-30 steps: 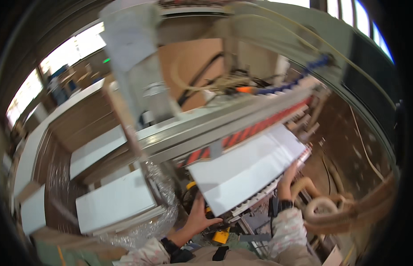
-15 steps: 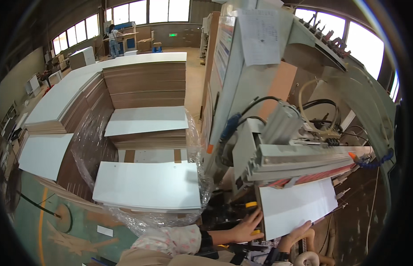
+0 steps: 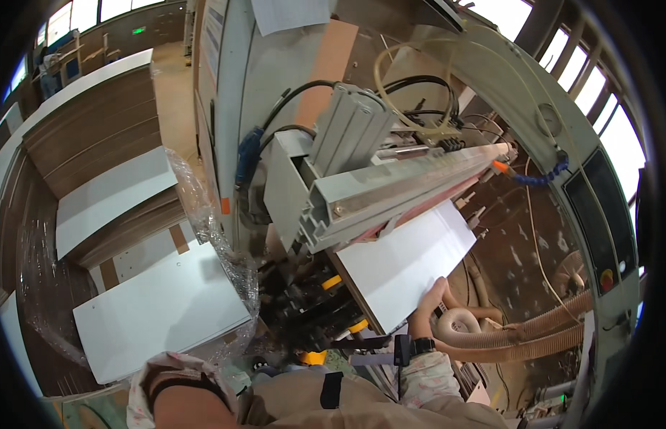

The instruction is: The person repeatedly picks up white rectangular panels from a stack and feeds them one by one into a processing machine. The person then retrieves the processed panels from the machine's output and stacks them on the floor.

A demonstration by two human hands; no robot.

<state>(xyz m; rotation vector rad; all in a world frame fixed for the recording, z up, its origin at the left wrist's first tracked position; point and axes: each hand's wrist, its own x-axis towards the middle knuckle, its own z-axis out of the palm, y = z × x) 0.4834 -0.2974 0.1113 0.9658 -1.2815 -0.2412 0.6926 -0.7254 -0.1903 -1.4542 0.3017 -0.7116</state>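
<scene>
A white rectangular panel [image 3: 410, 263] lies under the long metal beam [image 3: 404, 193] of a machine, its far edge hidden below the beam. My right hand [image 3: 427, 304] holds the panel's near right edge; some of its fingers are out of sight. A dark watch or strap circles that wrist. My left forearm [image 3: 191, 407], in a patterned sleeve, shows at the lower edge, and its hand is not visible. To the left, a stack of white panels [image 3: 161, 304] stands with clear plastic wrap [image 3: 236, 275] beside it.
Taller stacks of brown-edged boards [image 3: 97, 118] stand farther left. Yellow-marked black machine parts [image 3: 331, 282] sit left of the panel. Ribbed hoses [image 3: 533, 336] run along the right. A person [image 3: 47, 75] stands far back at the left.
My view has swung right and tilted. My left hand, earlier beside the panel's left edge, has left the picture. My right hand stays at the panel's near edge.
</scene>
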